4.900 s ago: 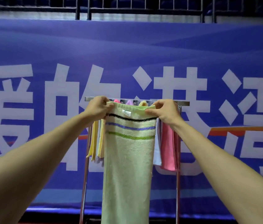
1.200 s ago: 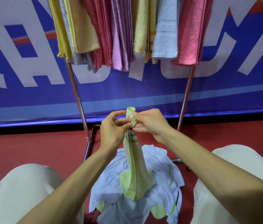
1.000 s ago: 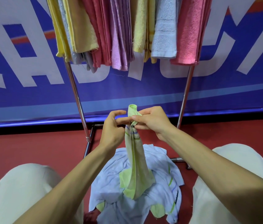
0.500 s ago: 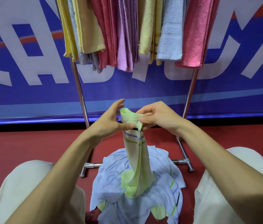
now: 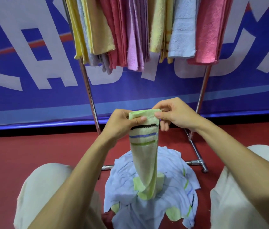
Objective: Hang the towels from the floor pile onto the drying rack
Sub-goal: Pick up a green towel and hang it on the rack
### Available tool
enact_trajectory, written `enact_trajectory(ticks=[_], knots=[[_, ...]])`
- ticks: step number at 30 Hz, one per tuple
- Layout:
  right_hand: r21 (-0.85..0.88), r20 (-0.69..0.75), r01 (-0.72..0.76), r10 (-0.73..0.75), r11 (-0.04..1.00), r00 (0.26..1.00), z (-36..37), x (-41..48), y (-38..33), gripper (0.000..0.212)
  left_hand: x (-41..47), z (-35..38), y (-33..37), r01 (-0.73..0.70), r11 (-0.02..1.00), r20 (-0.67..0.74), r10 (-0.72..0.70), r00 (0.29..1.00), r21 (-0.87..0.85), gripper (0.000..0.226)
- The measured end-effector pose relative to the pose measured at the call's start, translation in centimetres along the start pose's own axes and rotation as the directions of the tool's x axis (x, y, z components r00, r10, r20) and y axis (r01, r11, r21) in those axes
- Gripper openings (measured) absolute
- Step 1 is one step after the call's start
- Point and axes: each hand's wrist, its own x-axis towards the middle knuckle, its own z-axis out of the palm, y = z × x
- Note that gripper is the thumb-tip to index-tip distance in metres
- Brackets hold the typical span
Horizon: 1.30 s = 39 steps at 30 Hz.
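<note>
A light green towel (image 5: pixel 144 156) with black, blue and green stripes hangs between my hands, its lower end still lying on the floor pile (image 5: pixel 148 202) of pale blue and green towels. My left hand (image 5: pixel 122 123) pinches the towel's top left corner between thumb and fingers. My right hand (image 5: pixel 171 113) pinches the top right corner. Both hands are low, in front of the drying rack (image 5: pixel 90 95). Several yellow, red, lilac, pale blue and pink towels (image 5: pixel 147 30) hang from the rack above.
The rack's chrome legs and foot bar (image 5: pixel 196 161) stand on the red floor right behind the pile. A blue banner (image 5: pixel 31 80) with white letters fills the background. My knees in beige trousers (image 5: pixel 47 187) flank the pile on both sides.
Earlier I held a green striped towel up at the rack's bar; since then I crouched over the pile. Over the last second my hands lifted this towel and spread its top edge apart.
</note>
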Motion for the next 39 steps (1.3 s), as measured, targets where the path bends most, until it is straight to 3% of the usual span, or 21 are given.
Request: enact_trajectory(ticks=[9, 15, 21, 26, 32, 34, 37, 39], knots=[[0.378, -0.120, -0.056, 0.109, 0.924, 0.987, 0.6, -0.1, -0.3, 0.010, 0.0, 0.0, -0.5, 0.046, 0.981, 0.052, -0.037, 0.998, -0.188, 0.023], [0.292, -0.236, -0.005, 0.077, 0.956, 0.969, 1.0, -0.2, -0.9, 0.014, -0.3, 0.4, 0.0, -0.035, 0.983, -0.013, 0.033, 0.999, -0.178, 0.024], [0.329, -0.303, 0.074, 0.031, 0.941, 0.952, -1.0, 1.3, -6.8, 0.021, -0.3, 0.0, 3.7, -0.113, 0.914, -0.040, 0.106, 0.994, -0.391, 0.027], [0.343, -0.379, 0.190, -0.049, 0.920, 0.924, -3.4, 2.1, -12.6, 0.015, 0.8, -1.0, 9.5, -0.304, 0.918, -0.136, 0.277, 0.951, -0.255, 0.021], [0.353, -0.463, 0.291, -0.104, 0.889, 0.880, -6.5, 2.0, -18.4, 0.022, 1.2, -2.7, 17.6, -0.482, 0.876, -0.206, 0.474, 0.856, 0.011, 0.012], [0.302, -0.483, 0.302, -0.128, 0.904, 0.866, -7.5, 2.1, -19.9, 0.022, 0.7, -3.1, 19.8, -0.494, 0.866, -0.170, 0.499, 0.850, 0.073, 0.003], [0.201, -0.530, 0.297, -0.152, 0.934, 0.834, -8.6, 2.1, -22.4, 0.023, 0.4, -3.8, 22.7, -0.534, 0.832, -0.155, 0.554, 0.818, 0.153, 0.011], [0.095, -0.600, 0.361, -0.236, 0.928, 0.764, -9.6, 2.0, -24.3, 0.025, 0.1, -4.2, 24.7, -0.584, 0.797, -0.188, 0.604, 0.775, 0.154, 0.014]])
